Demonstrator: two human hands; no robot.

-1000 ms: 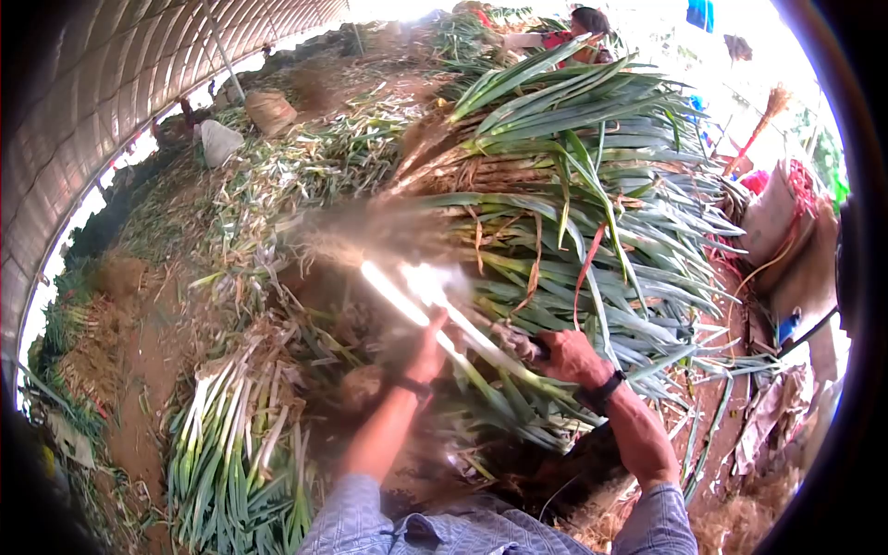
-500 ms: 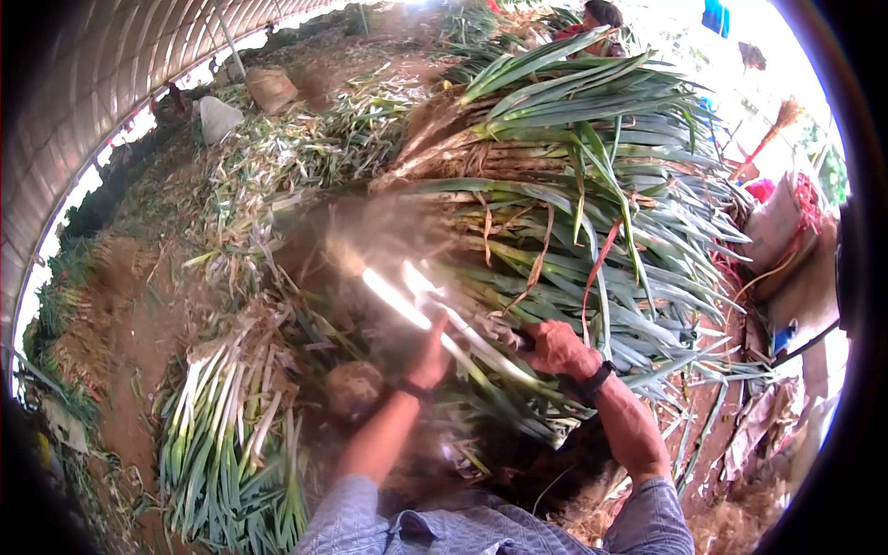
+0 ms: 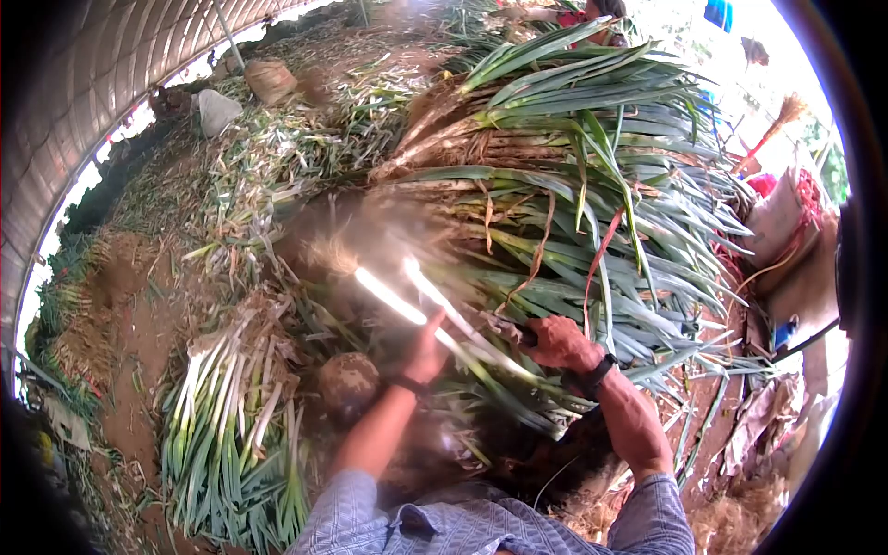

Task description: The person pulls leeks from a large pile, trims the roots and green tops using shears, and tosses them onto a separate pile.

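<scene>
My left hand (image 3: 425,351) is closed around the white shafts of green onions (image 3: 392,297), their tops trailing down to the right. Shaggy roots on one of them point up and away from me, blurred in a dusty haze. To the right, my right hand (image 3: 561,344) grips a dark-handled tool (image 3: 502,328) whose front end points left at the stalks. What kind of tool it is I cannot tell. A round, soil-brown shape (image 3: 349,384) lies beside my left wrist.
A large heap of untrimmed green onions (image 3: 592,199) rises ahead and to the right. Peeled green onions (image 3: 227,407) lie in a bunch at left. Stripped leaves (image 3: 305,139) litter the ground beyond, near a white sack (image 3: 217,113). Another person (image 3: 606,11) is at the far top.
Both hands have shifted slightly up in view, with the green onions still in my left hand. The brown round shape shows more clearly beside my left wrist.
</scene>
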